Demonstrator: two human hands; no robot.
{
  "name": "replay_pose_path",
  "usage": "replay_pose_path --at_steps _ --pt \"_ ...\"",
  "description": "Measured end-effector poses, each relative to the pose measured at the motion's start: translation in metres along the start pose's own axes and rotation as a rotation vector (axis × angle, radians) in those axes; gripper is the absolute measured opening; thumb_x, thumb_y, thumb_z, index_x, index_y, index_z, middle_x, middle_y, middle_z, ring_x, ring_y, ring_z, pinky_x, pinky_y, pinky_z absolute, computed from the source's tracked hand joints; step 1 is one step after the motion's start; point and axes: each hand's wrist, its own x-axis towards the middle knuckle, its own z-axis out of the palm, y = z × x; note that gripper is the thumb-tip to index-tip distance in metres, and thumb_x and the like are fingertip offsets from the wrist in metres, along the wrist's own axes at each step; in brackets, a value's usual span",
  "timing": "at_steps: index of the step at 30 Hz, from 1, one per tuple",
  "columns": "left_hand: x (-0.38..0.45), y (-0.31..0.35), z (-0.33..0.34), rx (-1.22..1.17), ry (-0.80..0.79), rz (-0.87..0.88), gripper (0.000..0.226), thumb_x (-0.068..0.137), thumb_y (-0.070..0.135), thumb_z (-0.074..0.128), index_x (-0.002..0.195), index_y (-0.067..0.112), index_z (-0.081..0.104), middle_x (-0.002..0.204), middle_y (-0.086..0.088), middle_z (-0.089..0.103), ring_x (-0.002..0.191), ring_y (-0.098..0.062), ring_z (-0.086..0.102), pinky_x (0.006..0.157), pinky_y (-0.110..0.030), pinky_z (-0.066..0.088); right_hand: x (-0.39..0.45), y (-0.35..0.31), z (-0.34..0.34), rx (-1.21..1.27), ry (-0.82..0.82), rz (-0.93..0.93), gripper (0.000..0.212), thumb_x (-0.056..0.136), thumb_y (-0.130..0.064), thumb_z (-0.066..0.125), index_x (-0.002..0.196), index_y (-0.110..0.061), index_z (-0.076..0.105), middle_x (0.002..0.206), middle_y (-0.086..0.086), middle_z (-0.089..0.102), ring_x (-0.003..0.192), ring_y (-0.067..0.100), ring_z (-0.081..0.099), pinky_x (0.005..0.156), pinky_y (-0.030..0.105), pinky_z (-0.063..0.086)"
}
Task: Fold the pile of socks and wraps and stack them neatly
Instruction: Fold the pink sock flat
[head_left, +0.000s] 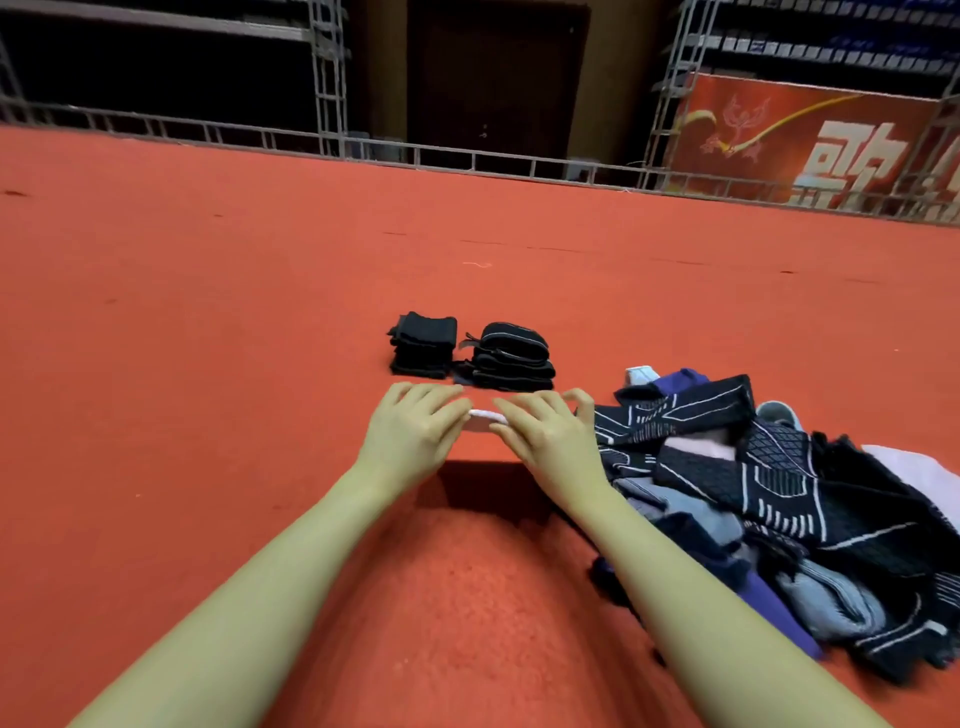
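Note:
Both of my hands hover just above the red carpet with a small white folded item (480, 420) between them. My left hand (415, 426) and my right hand (545, 431) each hold one end of it, fingers curled over it; most of it is hidden. Just beyond stand two neat stacks: plain black folded pieces (422, 344) on the left and black pieces with grey trim (511, 357) on the right. An unfolded pile of black-and-white patterned, grey, purple and pink socks and wraps (779, 499) lies to the right of my right forearm.
Red carpet (208, 312) stretches all around. A metal truss rail (467, 161) marks its far edge, with a red banner (810, 140) behind it at the right and dark shelving behind.

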Motion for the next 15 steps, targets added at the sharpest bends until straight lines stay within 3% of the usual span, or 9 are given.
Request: replay_pose_path --at_steps 2,4,10,13,15 --pt "-0.025 -0.007 0.0 -0.019 -0.173 0.055 0.032 0.092 0.029 0.044 0.081 0.018 0.072 0.084 0.002 0.071 0.067 -0.02 0.065 0.063 -0.032 0.039 -0.011 -0.008 0.01 0.12 -0.139 -0.033 0.045 0.095 -0.053 0.034 0.091 -0.032 0.073 0.092 -0.012 0.07 0.083 0.014 0.064 0.085 0.037 0.023" --pt "-0.05 -0.005 0.002 -0.02 -0.304 0.061 0.039 0.092 0.033 0.039 0.071 0.02 0.069 0.072 0.003 0.066 0.056 -0.022 0.062 0.053 -0.026 0.038 -0.025 -0.013 0.018 0.147 -0.199 -0.052 0.041 0.094 -0.048 0.036 0.084 -0.033 0.072 0.09 -0.013 0.07 0.081 0.015 0.064 0.084 0.036 0.021" --pt "-0.068 0.012 0.012 0.086 -0.415 -0.187 0.036 0.082 0.032 0.038 0.07 0.017 0.068 0.07 0.001 0.063 0.06 -0.023 0.062 0.051 -0.028 0.043 -0.049 -0.001 0.024 -0.092 -0.276 0.257 0.038 0.081 -0.034 0.035 0.078 -0.016 0.068 0.086 0.0 0.066 0.08 0.026 0.061 0.08 0.038 0.024" --pt "-0.062 0.018 0.016 0.139 -0.557 -0.453 0.042 0.079 0.035 0.04 0.094 0.01 0.071 0.093 -0.006 0.068 0.079 -0.027 0.064 0.065 -0.035 0.048 -0.056 0.01 0.025 -0.204 -0.423 0.363 0.046 0.078 -0.038 0.037 0.083 -0.004 0.067 0.094 0.012 0.064 0.087 0.031 0.059 0.084 0.043 0.026" --pt "-0.061 0.021 0.017 0.137 -0.698 -0.608 0.048 0.092 0.036 0.04 0.131 0.009 0.051 0.135 -0.011 0.051 0.119 -0.031 0.049 0.093 -0.04 0.037 -0.06 0.011 0.025 -0.256 -0.592 0.404 0.055 0.088 -0.044 0.043 0.112 0.002 0.061 0.13 0.02 0.052 0.119 0.033 0.048 0.096 0.048 0.015"
